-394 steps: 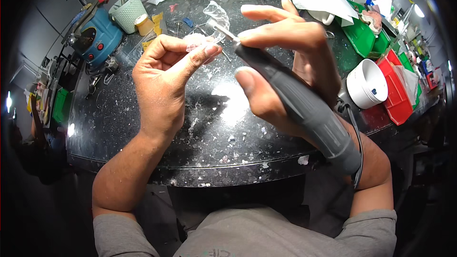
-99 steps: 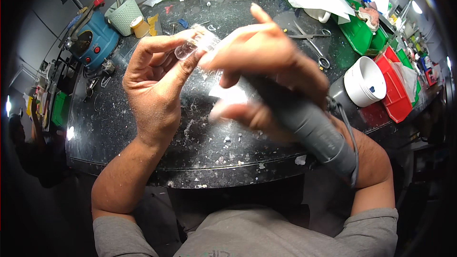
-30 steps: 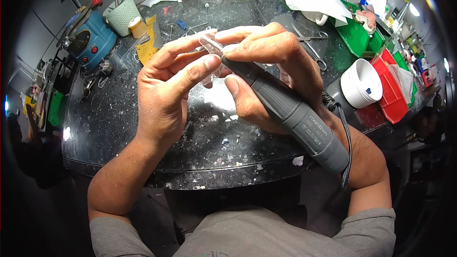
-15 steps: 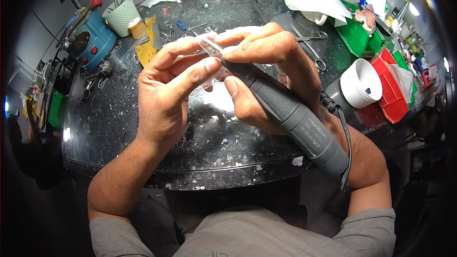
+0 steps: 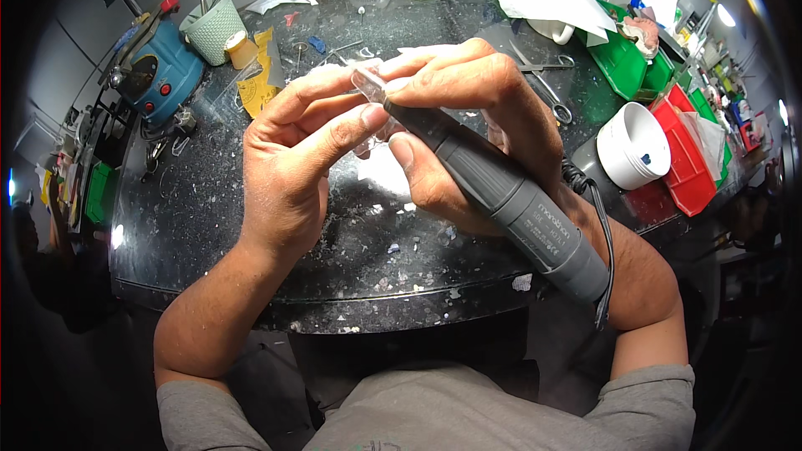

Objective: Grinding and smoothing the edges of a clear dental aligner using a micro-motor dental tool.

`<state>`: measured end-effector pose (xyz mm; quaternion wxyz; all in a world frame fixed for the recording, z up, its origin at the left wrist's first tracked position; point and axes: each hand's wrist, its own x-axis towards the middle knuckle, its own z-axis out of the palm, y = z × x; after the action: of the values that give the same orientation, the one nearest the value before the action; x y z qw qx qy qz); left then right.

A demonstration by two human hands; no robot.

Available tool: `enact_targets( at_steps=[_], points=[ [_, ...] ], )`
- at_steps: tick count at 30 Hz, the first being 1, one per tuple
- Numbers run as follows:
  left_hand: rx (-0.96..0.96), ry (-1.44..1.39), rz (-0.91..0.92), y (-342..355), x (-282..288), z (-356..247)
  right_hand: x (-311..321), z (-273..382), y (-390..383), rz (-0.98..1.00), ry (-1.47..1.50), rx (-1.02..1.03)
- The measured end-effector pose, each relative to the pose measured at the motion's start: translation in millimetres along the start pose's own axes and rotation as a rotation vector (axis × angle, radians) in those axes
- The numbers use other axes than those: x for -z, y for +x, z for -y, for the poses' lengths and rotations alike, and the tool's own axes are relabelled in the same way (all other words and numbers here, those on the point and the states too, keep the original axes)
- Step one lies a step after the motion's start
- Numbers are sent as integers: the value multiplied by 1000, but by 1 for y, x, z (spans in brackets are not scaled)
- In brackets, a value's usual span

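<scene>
Fingers of your left hand [image 5: 288, 171] pinch a small clear plastic piece [image 5: 370, 86] just above the middle of the frame, thumb on the near side and index finger on the far side, so the piece sits raised over the dark speckled worktop [image 5: 209, 209] rather than on it. Your right hand [image 5: 468, 129] is closed around a grey rotary handpiece [image 5: 501, 192] in a pen-like grip, its nose meeting the clear piece right at your left fingertips; the bit itself is hidden between the fingers, so you cannot tell from here exactly which edge it touches. To do this well, I would judge that you should keep the two hands braced against each other, as they are now, so the tool cannot skip across the thin plastic. Use light pressure and let the bit do the cutting; a clear shell like this will likely flex or heat if you lean on it. Turn the piece with your left fingers instead of swinging the handpiece, and keep your thumb pad clear of the bit. Mind the black cord [image 5: 603, 242] running off the tool's rear toward the lower right, so it does not drag your wrist. White chips litter the worktop below your hands, the scissors [image 5: 547, 92] lie behind your right hand, and a white tub [image 5: 639, 146] stands at the right.
</scene>
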<state>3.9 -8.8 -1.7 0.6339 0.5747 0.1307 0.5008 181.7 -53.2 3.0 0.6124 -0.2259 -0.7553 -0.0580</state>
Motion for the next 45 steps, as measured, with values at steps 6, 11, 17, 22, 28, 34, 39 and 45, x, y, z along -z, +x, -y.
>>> enact_targets(
  at_steps=[6,11,17,22,28,34,39,45],
  points=[
    [-16,20,9,-1,2,-2,0,3,0,6,42,-39],
    [-99,134,27,1,3,-1,3,4,3,57,39,11],
    [-100,158,24,1,6,-1,6,3,3,118,-44,28],
    [-84,190,-14,1,3,-2,8,2,2,103,-10,-12],
    [57,202,-13,4,-3,-3,11,-1,3,-45,70,-266],
    [194,178,8,6,0,-4,8,-2,2,-70,177,-669],
    [208,18,20,13,14,0,10,-20,-6,-219,244,-703],
    [278,29,48,11,18,0,8,-16,-5,-237,249,-706]
  ],
)
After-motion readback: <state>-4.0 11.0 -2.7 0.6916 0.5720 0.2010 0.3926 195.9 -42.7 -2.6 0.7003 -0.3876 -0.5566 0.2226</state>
